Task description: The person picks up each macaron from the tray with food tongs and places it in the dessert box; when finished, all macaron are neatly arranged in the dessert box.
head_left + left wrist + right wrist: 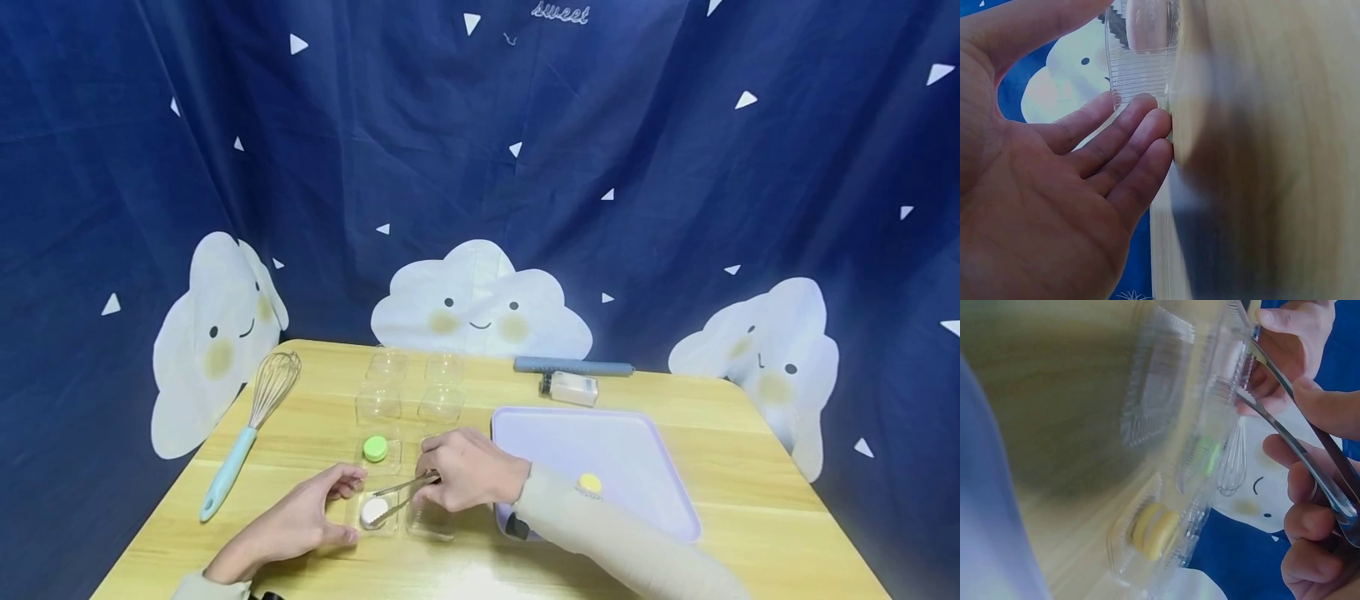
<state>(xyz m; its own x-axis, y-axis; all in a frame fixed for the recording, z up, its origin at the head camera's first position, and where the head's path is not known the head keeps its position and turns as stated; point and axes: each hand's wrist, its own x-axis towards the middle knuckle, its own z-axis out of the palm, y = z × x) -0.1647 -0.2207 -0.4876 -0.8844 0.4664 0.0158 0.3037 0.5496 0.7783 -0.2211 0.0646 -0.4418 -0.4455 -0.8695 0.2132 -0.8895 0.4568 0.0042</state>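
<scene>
My right hand (468, 471) grips metal tongs (1300, 440), their arms spread apart. In the head view the tips stand on either side of a white macaron (374, 511) in the near left compartment of a clear plastic box (432, 525); I cannot tell whether they touch it. A green macaron (375, 448) sits in the compartment behind. In the right wrist view a yellow macaron (1155, 531) lies in another compartment, which my right hand hides in the head view. My left hand (296, 512) is at the box's left side, thumb and fingers apart, its fingertips touching the ribbed plastic wall (1141, 72).
Right of the box lies a lilac tray (637, 442) with another yellow macaron (589, 482), partly behind the right sleeve. A whisk (243, 442) lies at the left. At the back are a blue-grey rod (573, 367), a black-capped clear jar (573, 388) and the raised clear lid (378, 402).
</scene>
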